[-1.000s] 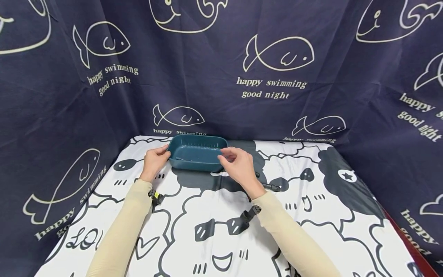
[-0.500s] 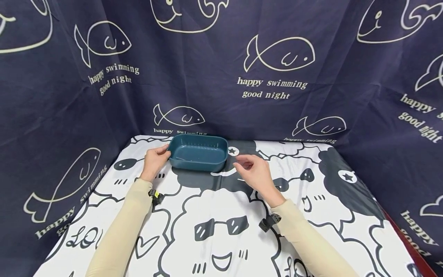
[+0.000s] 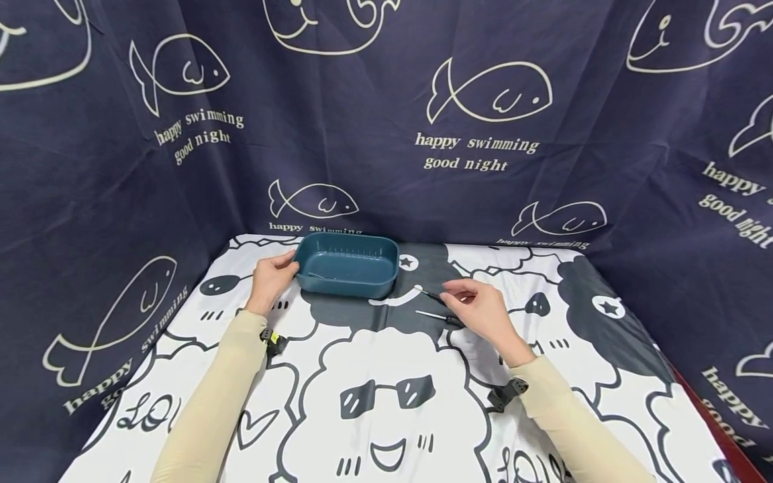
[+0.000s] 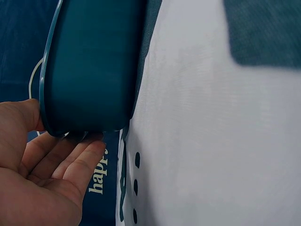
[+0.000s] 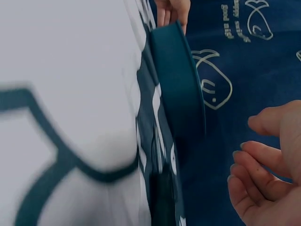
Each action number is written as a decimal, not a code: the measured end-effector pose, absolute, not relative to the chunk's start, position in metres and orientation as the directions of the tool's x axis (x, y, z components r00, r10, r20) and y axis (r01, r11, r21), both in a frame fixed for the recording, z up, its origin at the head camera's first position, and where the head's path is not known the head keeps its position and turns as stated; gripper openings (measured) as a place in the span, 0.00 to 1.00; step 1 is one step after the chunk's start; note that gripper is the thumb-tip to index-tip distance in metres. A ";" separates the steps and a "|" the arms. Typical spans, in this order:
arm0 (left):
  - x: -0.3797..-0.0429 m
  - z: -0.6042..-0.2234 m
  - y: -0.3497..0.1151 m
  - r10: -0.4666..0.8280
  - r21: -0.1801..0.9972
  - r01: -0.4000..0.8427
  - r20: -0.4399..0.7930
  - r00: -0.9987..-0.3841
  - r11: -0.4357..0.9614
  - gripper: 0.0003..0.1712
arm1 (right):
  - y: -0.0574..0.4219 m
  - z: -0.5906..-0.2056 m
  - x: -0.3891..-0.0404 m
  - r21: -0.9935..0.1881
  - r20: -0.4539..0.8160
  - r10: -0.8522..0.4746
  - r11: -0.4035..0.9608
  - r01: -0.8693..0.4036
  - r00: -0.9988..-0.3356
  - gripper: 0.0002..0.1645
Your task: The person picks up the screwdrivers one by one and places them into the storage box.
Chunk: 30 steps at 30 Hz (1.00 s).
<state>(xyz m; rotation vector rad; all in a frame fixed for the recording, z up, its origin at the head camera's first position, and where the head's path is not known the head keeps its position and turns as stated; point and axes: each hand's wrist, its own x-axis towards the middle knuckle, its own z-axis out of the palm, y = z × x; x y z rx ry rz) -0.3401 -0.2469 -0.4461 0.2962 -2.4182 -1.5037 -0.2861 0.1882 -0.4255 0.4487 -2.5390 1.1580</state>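
Observation:
A teal plastic rectangular container (image 3: pixel 347 287) stands toward the back of the cloth-covered table. My left hand (image 3: pixel 272 280) grips its left end, the thumb at the rim and the fingers against the outer wall, as the left wrist view shows. To the right lie two slim screwdrivers with metal shafts, the nearer screwdriver (image 3: pixel 437 317) and the farther screwdriver (image 3: pixel 431 295). Over their handle ends hovers my right hand (image 3: pixel 480 308), which hides part of them. Its thumb and fingers are bent and apart with nothing between them; a dark handle (image 5: pixel 162 197) shows below it.
A white cloth with dark cartoon sheep (image 3: pixel 386 416) covers the table. Dark blue fabric with fish drawings (image 3: pixel 386 134) hangs close behind the container and along both sides. A thin line of unclear nature shows on the container's floor.
My right hand has moved from the container's right end rightward and toward me, to above the screwdrivers. Their shafts have come into sight. My left hand and the container have stayed put.

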 end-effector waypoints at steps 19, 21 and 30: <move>-0.340 -0.447 -0.249 -0.319 0.897 -0.047 0.108 -0.942 0.440 0.28 | 0.257 -0.441 -0.285 -0.690 0.229 -0.161 0.668 -0.277 -0.960 0.20; -0.340 -0.448 -0.249 -0.319 0.900 -0.044 0.108 -0.942 0.433 0.27 | 0.261 -0.444 -0.285 -0.705 0.200 -0.170 0.659 -0.262 -0.965 0.20; -0.341 -0.446 -0.249 -0.319 0.896 -0.045 0.110 -0.942 0.441 0.28 | 0.275 -0.455 -0.286 -0.719 0.114 -0.228 0.652 -0.239 -0.967 0.17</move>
